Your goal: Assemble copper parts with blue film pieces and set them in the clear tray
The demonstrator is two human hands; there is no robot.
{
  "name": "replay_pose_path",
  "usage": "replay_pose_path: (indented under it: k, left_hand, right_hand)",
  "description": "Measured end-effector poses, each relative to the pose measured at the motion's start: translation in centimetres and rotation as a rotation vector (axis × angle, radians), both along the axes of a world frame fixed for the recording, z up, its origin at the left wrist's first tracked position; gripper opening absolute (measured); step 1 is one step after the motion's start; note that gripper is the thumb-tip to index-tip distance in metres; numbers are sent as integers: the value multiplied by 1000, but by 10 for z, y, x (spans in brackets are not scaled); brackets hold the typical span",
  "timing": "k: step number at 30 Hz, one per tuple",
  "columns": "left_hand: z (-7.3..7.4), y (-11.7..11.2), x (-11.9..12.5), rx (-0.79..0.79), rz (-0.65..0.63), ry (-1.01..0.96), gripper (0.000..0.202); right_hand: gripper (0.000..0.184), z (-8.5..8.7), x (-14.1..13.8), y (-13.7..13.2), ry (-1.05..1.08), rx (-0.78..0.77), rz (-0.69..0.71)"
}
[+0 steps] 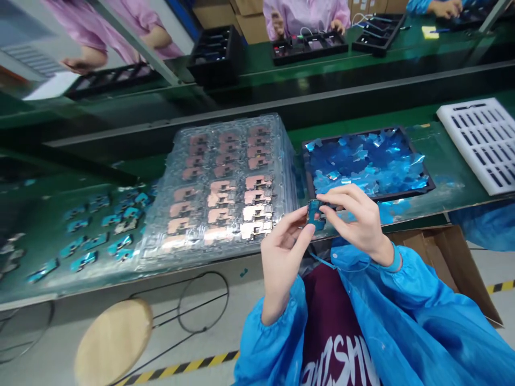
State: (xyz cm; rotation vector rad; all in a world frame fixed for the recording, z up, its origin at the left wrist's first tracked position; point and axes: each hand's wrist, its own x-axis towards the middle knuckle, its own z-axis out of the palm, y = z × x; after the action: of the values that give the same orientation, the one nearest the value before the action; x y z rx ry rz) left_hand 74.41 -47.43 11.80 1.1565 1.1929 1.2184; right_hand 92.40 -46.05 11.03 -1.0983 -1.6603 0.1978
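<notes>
Both hands, left (284, 252) and right (356, 217), pinch a small part (315, 213) between stacked clear trays (225, 187) and black tray (426, 185) of blue film.

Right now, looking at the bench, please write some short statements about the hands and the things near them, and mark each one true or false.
1. Both hands, left hand and right hand, hold one small part between them. True.
2. The black tray holds red paper scraps. False: the scraps are blue film pieces.
3. The stack of clear trays lies left of the black tray. True.
4. The white grid tray sits on the stool. False: it lies on the bench at the far right.
5. The person wears blue sleeves. True.
</notes>
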Motion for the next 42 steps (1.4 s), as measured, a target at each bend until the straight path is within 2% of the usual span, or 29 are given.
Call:
replay_pose_path:
  k: [6,11,18,21,25,32,35,38,40,42]
  left_hand:
    - [1,3,-1,-52,-12,-85,28]
    - [-5,6,-4,-96,-31,-144,32]
    - [-8,11,-5,-160,-22,-366,40]
    - [-6,14,-7,-192,-26,-428,42]
    - [0,15,-8,-212,-38,-416,45]
    - [0,15,-7,-187,8,-386,46]
    - [2,15,-7,-163,63,-399,42]
    - [6,15,-9,-106,109,-387,38]
    - [8,17,-15,-32,149,-331,33]
    - [11,22,-27,63,223,-235,32]
  right_hand:
    - [21,2,3,3,-162,93,-26]
    - [31,-2,4,-1,-251,255,-70]
    - [14,6,12,-12,-491,368,57]
    - [14,9,16,-17,-505,374,113]
    - [13,6,21,-21,-512,401,154]
    - [18,-4,30,-30,-487,512,87]
    - [22,-10,32,-34,-325,448,22]
    - [16,-19,40,-21,-66,306,-155]
    - [11,-28,54,1,32,83,-271]
    - [15,-38,75,30,51,-196,-318]
